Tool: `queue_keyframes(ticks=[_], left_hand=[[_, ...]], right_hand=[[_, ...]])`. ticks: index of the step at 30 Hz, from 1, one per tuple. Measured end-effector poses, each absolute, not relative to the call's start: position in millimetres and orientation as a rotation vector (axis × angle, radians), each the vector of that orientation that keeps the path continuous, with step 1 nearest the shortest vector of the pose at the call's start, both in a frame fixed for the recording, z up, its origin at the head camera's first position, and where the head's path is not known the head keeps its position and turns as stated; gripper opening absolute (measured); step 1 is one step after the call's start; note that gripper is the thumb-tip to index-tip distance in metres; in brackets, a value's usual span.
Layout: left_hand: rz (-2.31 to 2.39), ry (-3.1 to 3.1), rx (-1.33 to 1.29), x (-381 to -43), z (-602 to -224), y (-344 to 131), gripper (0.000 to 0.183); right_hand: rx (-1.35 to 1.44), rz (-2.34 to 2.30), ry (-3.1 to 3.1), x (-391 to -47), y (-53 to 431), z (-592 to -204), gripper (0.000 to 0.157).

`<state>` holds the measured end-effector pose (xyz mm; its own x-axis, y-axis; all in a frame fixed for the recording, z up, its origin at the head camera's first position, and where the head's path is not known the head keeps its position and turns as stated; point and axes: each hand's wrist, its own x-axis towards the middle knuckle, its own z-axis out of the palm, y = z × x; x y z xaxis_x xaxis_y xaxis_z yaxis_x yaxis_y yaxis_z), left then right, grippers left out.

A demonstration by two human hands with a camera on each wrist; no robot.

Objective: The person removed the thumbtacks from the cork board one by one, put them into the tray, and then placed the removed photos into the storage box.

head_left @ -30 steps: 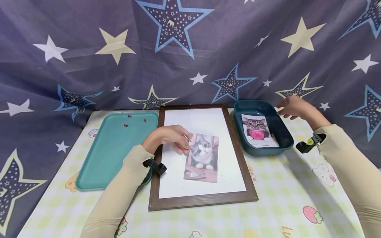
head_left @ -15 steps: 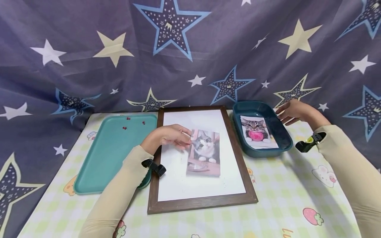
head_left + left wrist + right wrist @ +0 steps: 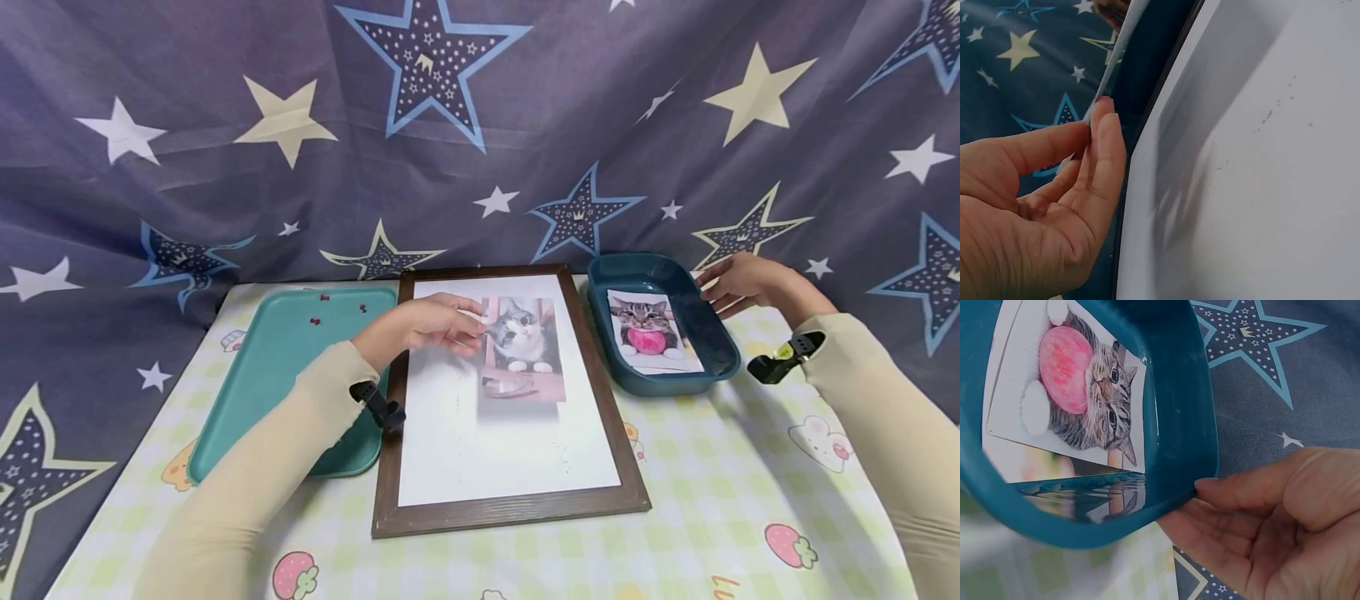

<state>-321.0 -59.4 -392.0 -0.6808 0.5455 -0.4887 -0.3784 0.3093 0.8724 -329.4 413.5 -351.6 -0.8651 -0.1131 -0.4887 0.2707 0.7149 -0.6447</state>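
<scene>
My left hand (image 3: 442, 325) pinches the left edge of a photo of a grey-and-white cat (image 3: 523, 350) between thumb and fingers. The photo is raised over the white board (image 3: 517, 458) with its brown wooden frame, casting a shadow below. From the left wrist view, the same photo (image 3: 1112, 62) appears nearly edge-on. At the right, my right hand (image 3: 746, 283) pinches the rim of a dark teal plastic bin (image 3: 1175, 412), thumb on the rim and fingers against its outside. Inside the bin lies a photo of a tabby cat with a pink ball (image 3: 1066, 369), with another print partly showing beneath it.
Left of the board is a green tray (image 3: 262, 392) with several red push pins (image 3: 315, 321) near its far end. A checked tablecloth (image 3: 712, 483) covers the table. Behind everything hangs a dark curtain with stars (image 3: 600, 100).
My left hand has raised the cat photo and carried it toward the far side of the board, slightly to the right. The right hand has closed in on the bin's rim.
</scene>
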Motion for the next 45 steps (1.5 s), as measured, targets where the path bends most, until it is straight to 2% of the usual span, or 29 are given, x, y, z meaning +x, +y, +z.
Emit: queue_keyframes(ticks=[9,16,32,45], left_hand=[[1.614,1.730,0.022,-331,-376,-50,0.068],[1.604,1.772,0.031,-337,-362,-44,0.069],[1.647,1.916,0.058,-338,-320,-12,0.052],[1.722,1.866,0.002,-346,-296,24,0.057]], right_hand=[[0.119,-1.023,2.399,-326,417,-353,0.051],[0.117,-1.023,2.391,-326,418,-354,0.051],[0.139,-1.024,2.404,-326,416,-354,0.053],[0.134,-1.001,2.414,-329,411,-352,0.054]])
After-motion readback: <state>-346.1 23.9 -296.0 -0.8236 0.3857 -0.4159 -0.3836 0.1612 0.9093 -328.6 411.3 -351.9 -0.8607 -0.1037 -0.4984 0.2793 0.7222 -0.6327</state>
